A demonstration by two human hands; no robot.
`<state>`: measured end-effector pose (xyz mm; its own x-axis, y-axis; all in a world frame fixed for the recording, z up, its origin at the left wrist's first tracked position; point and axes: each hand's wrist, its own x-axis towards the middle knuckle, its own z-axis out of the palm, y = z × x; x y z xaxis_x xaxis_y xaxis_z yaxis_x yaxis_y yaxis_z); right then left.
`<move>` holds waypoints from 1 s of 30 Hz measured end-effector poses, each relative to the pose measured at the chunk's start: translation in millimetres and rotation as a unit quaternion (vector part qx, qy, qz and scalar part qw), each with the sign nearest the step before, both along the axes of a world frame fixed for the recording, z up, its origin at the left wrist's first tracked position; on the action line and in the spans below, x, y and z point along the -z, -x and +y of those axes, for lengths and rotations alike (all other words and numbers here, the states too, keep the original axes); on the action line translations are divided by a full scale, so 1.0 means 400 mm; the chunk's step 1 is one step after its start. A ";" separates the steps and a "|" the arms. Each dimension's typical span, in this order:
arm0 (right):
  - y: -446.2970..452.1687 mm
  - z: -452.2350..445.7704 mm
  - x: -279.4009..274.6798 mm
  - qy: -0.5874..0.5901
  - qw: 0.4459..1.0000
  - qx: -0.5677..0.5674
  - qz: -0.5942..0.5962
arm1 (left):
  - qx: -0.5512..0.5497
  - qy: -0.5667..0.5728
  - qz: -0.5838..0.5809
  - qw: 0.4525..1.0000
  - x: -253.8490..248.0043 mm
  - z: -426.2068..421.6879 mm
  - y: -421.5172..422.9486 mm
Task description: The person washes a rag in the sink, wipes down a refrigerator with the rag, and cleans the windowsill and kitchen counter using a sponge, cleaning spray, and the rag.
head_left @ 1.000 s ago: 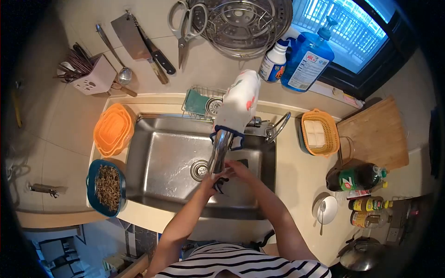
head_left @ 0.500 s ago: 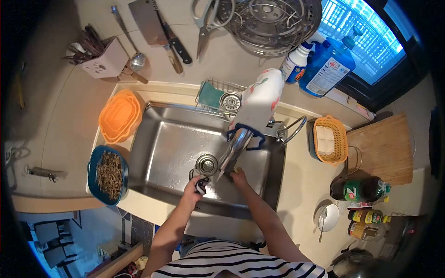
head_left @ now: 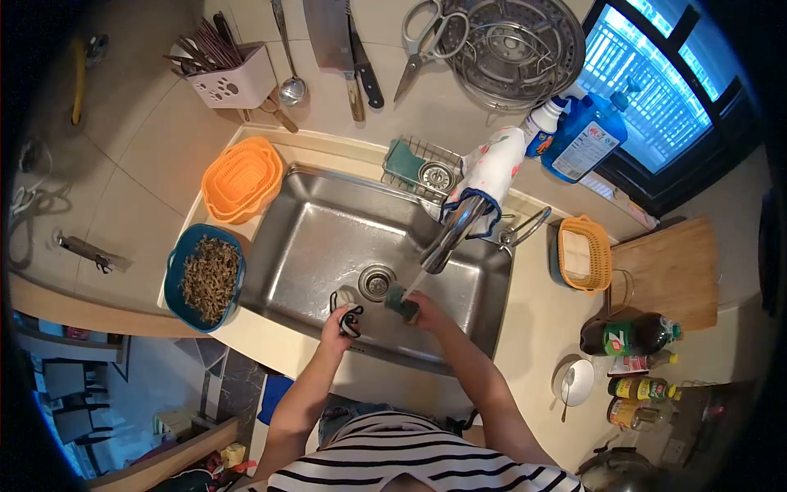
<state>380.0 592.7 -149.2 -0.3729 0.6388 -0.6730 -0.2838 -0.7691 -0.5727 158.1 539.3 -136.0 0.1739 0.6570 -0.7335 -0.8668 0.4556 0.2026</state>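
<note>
My left hand is closed on a small black-and-white item with dark loops, low over the front of the steel sink. To its right, my right hand grips a dark green scrubbing pad beneath the faucet. A thin stream of water falls from the spout onto the pad. The drain lies just behind and between the two hands. A white cloth cover with a blue edge wraps the faucet's upper part.
Left of the sink are orange baskets and a teal basin of dried brown pieces. A wire rack stands behind. On the right are a yellow basket, a cutting board, a dark bottle and a white bowl.
My hands, together under the faucet at first, have moved apart. The green pad now shows in my right hand under the water. The whole view has shifted and turned.
</note>
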 end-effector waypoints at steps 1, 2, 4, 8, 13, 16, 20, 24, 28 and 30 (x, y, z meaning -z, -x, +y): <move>-0.007 -0.006 -0.061 0.003 1.000 -0.008 0.017 | 0.002 -0.001 -0.003 1.000 0.000 -0.002 0.002; -0.016 -0.011 -0.097 0.005 0.999 -0.015 0.034 | 0.006 0.007 -0.005 1.000 0.001 -0.003 0.002; -0.041 -0.014 -0.086 -0.007 0.999 -0.023 0.046 | 0.011 0.013 -0.009 1.000 -0.004 0.000 -0.002; -0.053 -0.004 -0.047 -0.008 0.999 -0.015 -0.046 | 0.024 0.001 0.018 1.000 0.002 0.001 -0.002; -0.023 0.017 0.067 -0.243 0.961 -0.079 -0.101 | 0.008 -0.008 0.045 0.999 0.016 0.007 -0.005; 0.030 0.037 0.005 -0.185 0.982 -0.036 0.019 | 0.011 -0.008 0.036 0.999 0.040 0.008 -0.002; 0.076 0.057 -0.081 -0.107 0.994 0.035 0.001 | 0.012 -0.032 0.044 0.998 0.040 0.005 -0.005; 0.083 0.061 -0.114 -0.112 0.993 0.016 0.028 | 0.017 -0.040 0.046 0.998 0.027 0.004 -0.007; 0.081 0.070 -0.081 -0.118 0.993 0.004 0.018 | 0.006 -0.015 0.053 0.998 0.035 0.007 -0.011; 0.077 0.070 -0.073 -0.084 0.996 0.024 0.013 | 0.016 -0.034 0.046 0.998 0.030 0.004 -0.006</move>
<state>349.4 620.5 -120.1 -0.3548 0.7596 -0.5451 -0.3348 -0.6476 -0.6845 160.6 540.8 -148.0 0.1307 0.7006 -0.7015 -0.8283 0.4660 0.3111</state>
